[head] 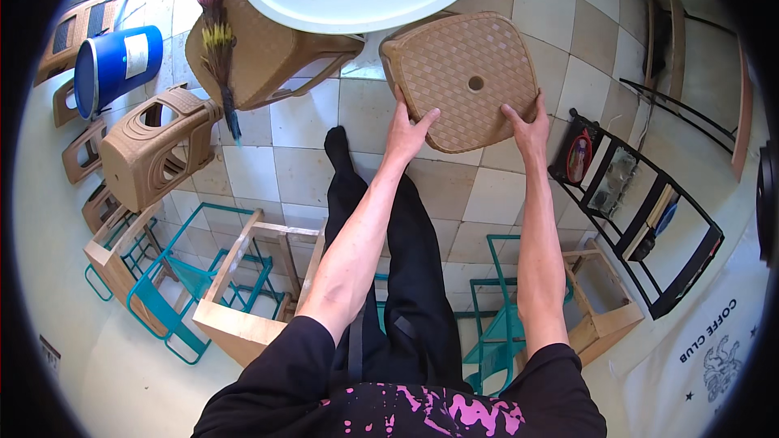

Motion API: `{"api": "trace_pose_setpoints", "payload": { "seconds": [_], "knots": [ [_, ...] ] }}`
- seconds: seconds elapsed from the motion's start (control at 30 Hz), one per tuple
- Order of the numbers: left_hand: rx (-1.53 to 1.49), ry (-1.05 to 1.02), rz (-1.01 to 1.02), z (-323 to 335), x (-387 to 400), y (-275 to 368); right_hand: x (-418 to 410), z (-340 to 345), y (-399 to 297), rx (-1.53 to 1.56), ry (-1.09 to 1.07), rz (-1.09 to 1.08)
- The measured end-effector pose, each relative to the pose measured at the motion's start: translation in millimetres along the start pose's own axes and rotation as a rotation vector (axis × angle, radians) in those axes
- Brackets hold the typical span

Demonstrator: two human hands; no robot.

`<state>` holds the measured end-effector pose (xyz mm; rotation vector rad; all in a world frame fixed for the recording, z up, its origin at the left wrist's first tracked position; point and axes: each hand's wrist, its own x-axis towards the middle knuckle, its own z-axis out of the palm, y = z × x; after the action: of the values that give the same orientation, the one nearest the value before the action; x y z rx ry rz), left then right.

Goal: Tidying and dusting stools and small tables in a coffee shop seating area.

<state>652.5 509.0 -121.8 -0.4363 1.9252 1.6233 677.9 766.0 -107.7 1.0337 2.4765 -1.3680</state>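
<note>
Both of my hands grip a brown woven-pattern plastic stool [465, 67] by the near edge of its seat, which has a round hole in it. My left hand [408, 131] is at the left near corner, thumb on top. At the right near corner is my right hand [528, 128], its thumb also on the seat. Just beyond the stool stands a round white table [365, 6] with a perforated pattern. Left of it, a feather duster [218, 55] with pink, yellow and blue parts lies on another brown stool [261, 42]. The legs of the held stool are mostly hidden.
A brown plastic stool [137, 164] lies on its side at left, near a blue drum [118, 67]. Teal metal chairs [158, 304] and wooden frames [243, 328] stand behind me. A black rack [645, 207] with items is at right, over a tiled floor [304, 115].
</note>
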Motion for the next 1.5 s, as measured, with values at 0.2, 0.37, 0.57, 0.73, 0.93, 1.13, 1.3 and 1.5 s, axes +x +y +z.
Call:
{"api": "trace_pose_setpoints", "payload": {
  "seconds": [0.2, 0.37, 0.57, 0.73, 0.93, 1.13, 1.3, 1.5],
  "knots": [
    [-0.046, -0.001, -0.038, -11, 0, -17, -1, 5, 4, 0.001, -0.017, -0.055],
    [-0.020, 0.034, -0.020, -12, 4, -17, 9, 12, -6, 0.010, -0.032, -0.055],
    [-0.012, 0.038, -0.061, -8, 15, 4, 30, 10, -13, 0.019, -0.055, -0.064],
    [-0.014, 0.075, -0.065, -9, 19, 7, 39, 15, -18, 0.015, -0.061, -0.096],
    [-0.018, 0.092, -0.007, -13, 21, 7, 39, 18, -20, 0.022, -0.064, -0.121],
    [0.083, 0.095, 0.014, -22, 22, 17, 34, 23, -16, -0.063, -0.016, -0.141],
    [0.145, 0.119, 0.071, -33, 21, 12, 27, 30, -22, -0.089, -0.012, -0.094],
    [0.087, 0.002, -0.036, -38, 4, -5, 5, 24, -4, -0.038, 0.126, 0.005]
  ]
}}
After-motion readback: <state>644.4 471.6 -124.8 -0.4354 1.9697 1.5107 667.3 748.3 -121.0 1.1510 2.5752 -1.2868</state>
